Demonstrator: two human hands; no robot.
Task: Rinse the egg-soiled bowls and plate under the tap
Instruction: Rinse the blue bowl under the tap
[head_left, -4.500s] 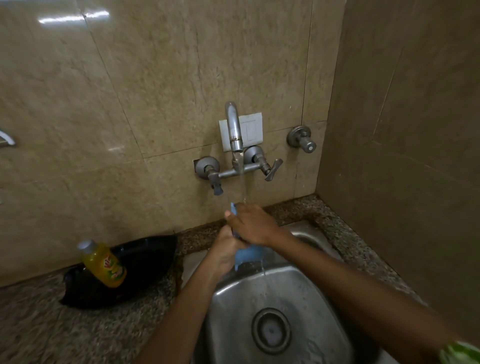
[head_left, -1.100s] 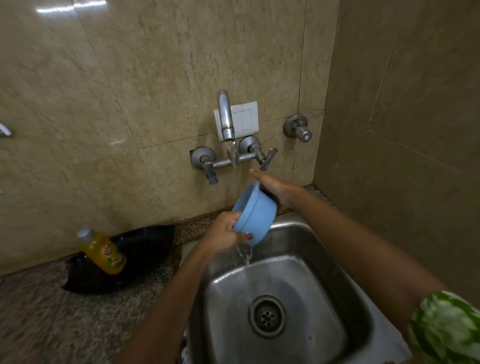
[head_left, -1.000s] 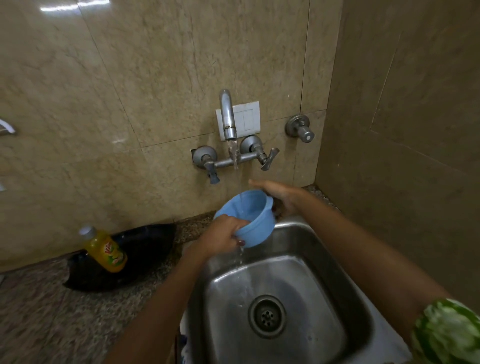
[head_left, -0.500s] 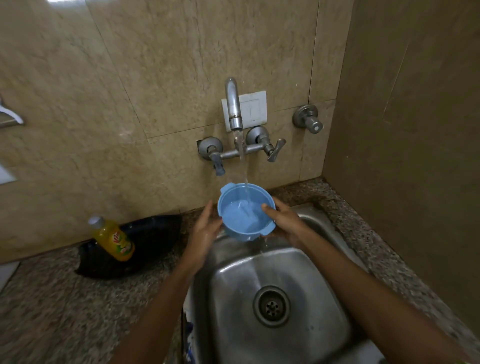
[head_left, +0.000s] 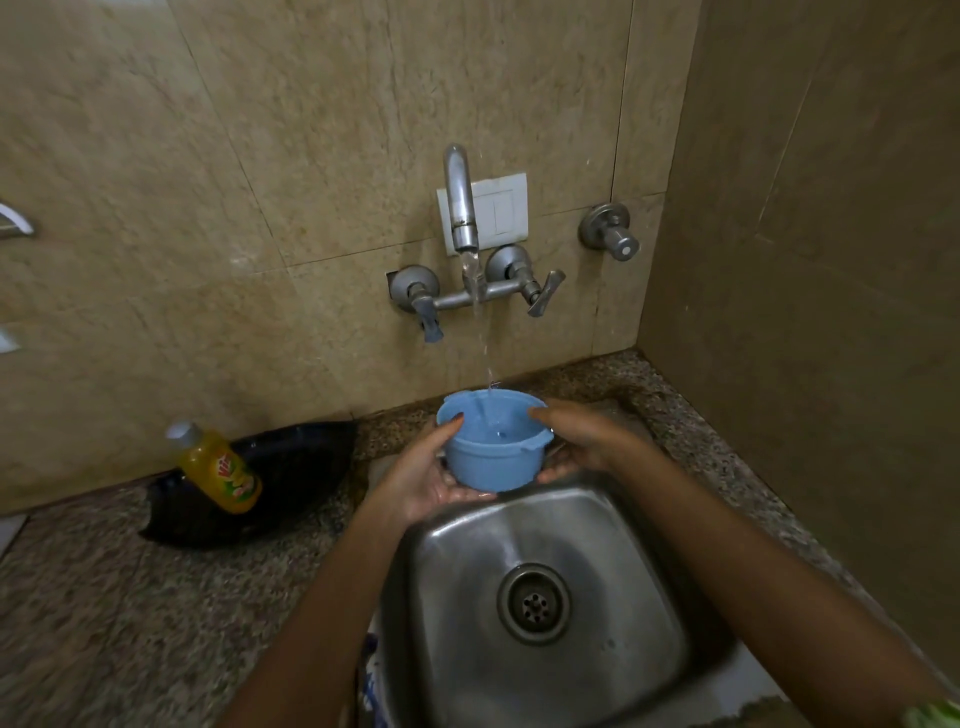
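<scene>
Bowl between both hands' grip — upright

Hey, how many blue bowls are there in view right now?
1. The blue bowl is held upright under the running tap, above the sink, between the left hand and right hand. Other dishes may lie out of view.

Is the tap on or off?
On. Water runs from the tap into the blue bowl held in both hands.
</scene>
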